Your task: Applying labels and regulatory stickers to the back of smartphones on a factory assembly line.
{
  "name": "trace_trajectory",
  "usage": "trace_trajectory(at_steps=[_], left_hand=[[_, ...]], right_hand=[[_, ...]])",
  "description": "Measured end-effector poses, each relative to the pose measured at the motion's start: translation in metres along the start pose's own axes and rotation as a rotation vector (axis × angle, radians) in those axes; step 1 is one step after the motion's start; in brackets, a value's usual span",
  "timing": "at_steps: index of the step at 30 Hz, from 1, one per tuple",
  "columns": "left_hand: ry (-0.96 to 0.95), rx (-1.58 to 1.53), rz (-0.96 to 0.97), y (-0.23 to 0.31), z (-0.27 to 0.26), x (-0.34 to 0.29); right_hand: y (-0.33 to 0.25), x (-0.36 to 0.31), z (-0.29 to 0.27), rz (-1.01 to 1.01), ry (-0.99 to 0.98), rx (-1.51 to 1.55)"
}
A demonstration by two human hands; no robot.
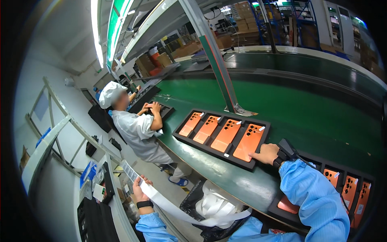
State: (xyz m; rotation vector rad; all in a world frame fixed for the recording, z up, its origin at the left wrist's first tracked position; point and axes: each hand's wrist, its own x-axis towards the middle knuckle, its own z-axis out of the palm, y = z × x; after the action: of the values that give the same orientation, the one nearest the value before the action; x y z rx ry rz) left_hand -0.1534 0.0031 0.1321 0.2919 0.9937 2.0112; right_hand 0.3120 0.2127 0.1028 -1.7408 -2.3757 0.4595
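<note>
My left hand [142,189], at the lower left, is closed on a long white label strip [169,207]. The strip's upper end, with printed labels, sticks up past my fingers, and its tail loops down to the right. At the right end of a black tray [201,150], my right hand [267,154] is closed around the edge. Its thumb touches the lower corner of the rightmost orange phone [247,143]; the other fingers are mostly hidden. Several orange phones lie back up in the tray's slots, with small white tabs near their cameras.
A second black tray [278,210] of orange phones lies partly under my right forearm. White strip waste [215,205] fills a black bag below the bench. A co-worker [135,125] handles a phone farther left. A metal post [219,68] rises from the green bench [318,121].
</note>
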Motion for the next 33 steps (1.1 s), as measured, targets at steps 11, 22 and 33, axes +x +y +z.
trace_trajectory(at_steps=[11,22,33], left_hand=[[-0.156,-0.026,-0.256,-0.073,0.027,0.036],[-0.459,-0.277,-0.55,-0.176,0.069,-0.004],[-0.779,0.331,-0.2,-0.166,0.22,-0.135]], right_hand=[[-0.005,-0.004,0.0,0.305,0.453,1.109],[0.034,-0.22,-0.16,0.145,0.495,1.568],[0.137,-0.415,-0.184,0.232,0.955,1.109]])
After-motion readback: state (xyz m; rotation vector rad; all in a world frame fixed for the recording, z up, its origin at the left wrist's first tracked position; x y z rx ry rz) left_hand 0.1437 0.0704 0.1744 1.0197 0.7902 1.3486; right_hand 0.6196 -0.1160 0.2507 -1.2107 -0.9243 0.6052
